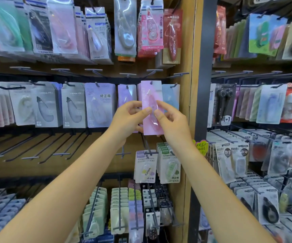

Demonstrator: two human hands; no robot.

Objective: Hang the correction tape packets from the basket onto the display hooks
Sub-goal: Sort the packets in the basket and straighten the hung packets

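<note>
- Holding a pink correction tape packet (152, 109) up with both hands, we see it upright against the middle row of the display rack (189, 106), close to the rack's right edge.
- Our left hand (129, 118) grips the packet's left edge, thumb on the front face, fingers curled behind it.
- Our right hand (169, 118) pinches the packet from the right side, thumb on the blister front, other fingers wrapped around the back.
- Packet top sits at a display hook (151, 82); the hook tip shows at the hang hole, but we cannot tell if it is fully threaded.
- Just left of it hangs a lilac packet (126, 92), just right a light blue packet (170, 96), both on their own hooks, partly covered by our hands.
- Further left along the same row: a purple Campus packet (99, 106) and grey MONO AIR packets (73, 106).
- Row below, left part: bare hooks (41, 146) sticking out.
- Below our right wrist hang white Campus packets (146, 167).
- Basket not in view.
- Neighbouring rack (264, 106) past the dark post holds more stationery packs.
</note>
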